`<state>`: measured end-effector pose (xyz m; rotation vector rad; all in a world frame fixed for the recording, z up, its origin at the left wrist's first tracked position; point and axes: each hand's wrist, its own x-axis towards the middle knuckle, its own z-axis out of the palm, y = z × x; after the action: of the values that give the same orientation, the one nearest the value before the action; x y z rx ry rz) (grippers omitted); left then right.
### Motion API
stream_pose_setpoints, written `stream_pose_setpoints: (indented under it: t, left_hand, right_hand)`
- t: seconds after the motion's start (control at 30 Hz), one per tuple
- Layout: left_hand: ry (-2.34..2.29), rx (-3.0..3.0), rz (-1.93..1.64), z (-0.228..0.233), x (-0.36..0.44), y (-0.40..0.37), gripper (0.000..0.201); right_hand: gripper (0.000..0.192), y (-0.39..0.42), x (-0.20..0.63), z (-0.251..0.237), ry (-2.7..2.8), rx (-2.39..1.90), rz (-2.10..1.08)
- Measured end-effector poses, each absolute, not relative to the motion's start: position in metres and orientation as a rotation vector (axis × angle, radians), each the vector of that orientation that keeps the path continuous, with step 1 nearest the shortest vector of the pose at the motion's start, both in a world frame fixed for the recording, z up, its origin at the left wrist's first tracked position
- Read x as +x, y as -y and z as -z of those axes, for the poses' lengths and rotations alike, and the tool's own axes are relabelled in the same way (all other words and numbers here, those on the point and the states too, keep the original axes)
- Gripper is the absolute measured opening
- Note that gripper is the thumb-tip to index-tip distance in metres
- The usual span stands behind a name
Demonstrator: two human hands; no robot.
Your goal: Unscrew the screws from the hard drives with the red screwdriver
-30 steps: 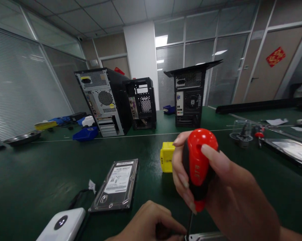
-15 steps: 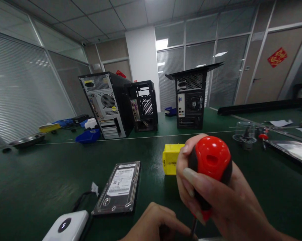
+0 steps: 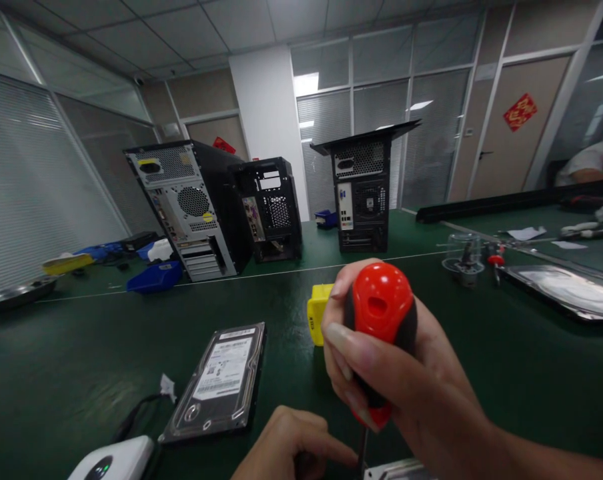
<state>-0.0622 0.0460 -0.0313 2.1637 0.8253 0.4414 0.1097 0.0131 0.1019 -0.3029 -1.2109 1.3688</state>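
Note:
My right hand (image 3: 401,360) is wrapped around the red and black handle of a screwdriver (image 3: 381,303), whose shaft points down. Beside that shaft is my left hand (image 3: 294,440), index finger reaching to it and the other fingers curled; what they hold, if anything, is hidden. At the bottom edge shows the corner of a silver metal part (image 3: 399,471) with a small hole, mostly out of view. A hard drive (image 3: 219,380) lies label up to the left of my hands. Behind my right hand, partly covered, stands a yellow box (image 3: 317,313).
Computer cases (image 3: 201,207) stand at the back, one with a loose black panel (image 3: 366,137) on top. A white device (image 3: 114,460) with a cable is at front left. Blue bins (image 3: 155,277) are farther off. At right lie a clear cup (image 3: 462,257) and a shiny silver plate (image 3: 571,290).
The view has turned slightly right, so most things sit farther left. More of the silver metal part shows below the screwdriver. My right hand still grips the screwdriver.

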Motion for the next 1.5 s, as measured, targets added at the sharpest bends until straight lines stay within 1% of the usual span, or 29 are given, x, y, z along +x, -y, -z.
stream_pose_setpoints:
  t: [0.13,0.4,0.53,0.8,0.93,1.07,1.23,1.33,1.5]
  left_hand:
    - [-0.811,2.186,-0.423,0.028,-0.059,-0.046,0.028]
    - [-0.796,2.207,-0.427,0.027,-0.057,-0.045,0.030]
    - [-0.774,2.219,-0.425,0.026,-0.056,-0.046,0.031]
    - [-0.767,2.240,-0.424,0.026,-0.056,-0.046,0.028]
    - [-0.766,2.236,-0.432,0.031,-0.057,-0.046,0.030]
    - [-0.733,2.229,-0.479,0.033,-0.057,-0.046,0.027]
    - [-0.713,2.158,-0.634,0.018,-0.057,-0.038,0.025]
    - [-0.723,2.114,-0.614,0.014,-0.057,-0.035,0.025]
    - [-0.743,2.140,-0.682,0.032,-0.059,-0.040,0.025]
  right_hand:
    - [0.022,-0.011,0.110,-0.103,1.216,-0.293,-1.390]
    - [0.017,-0.009,0.108,-0.105,1.184,-0.338,-1.365]
    - [0.019,-0.011,0.107,-0.101,1.202,-0.291,-1.313]
    - [0.018,-0.007,0.106,-0.103,1.206,-0.341,-1.369]
    - [0.021,-0.009,0.105,-0.099,1.210,-0.328,-1.364]
    - [0.037,-0.012,0.106,-0.094,1.240,-0.243,-1.382]
    - [0.035,-0.012,0.111,-0.095,1.296,-0.252,-1.425]
    - [0.034,-0.010,0.112,-0.100,1.259,-0.290,-1.501]
    - [0.031,-0.011,0.110,-0.103,1.234,-0.258,-1.517]
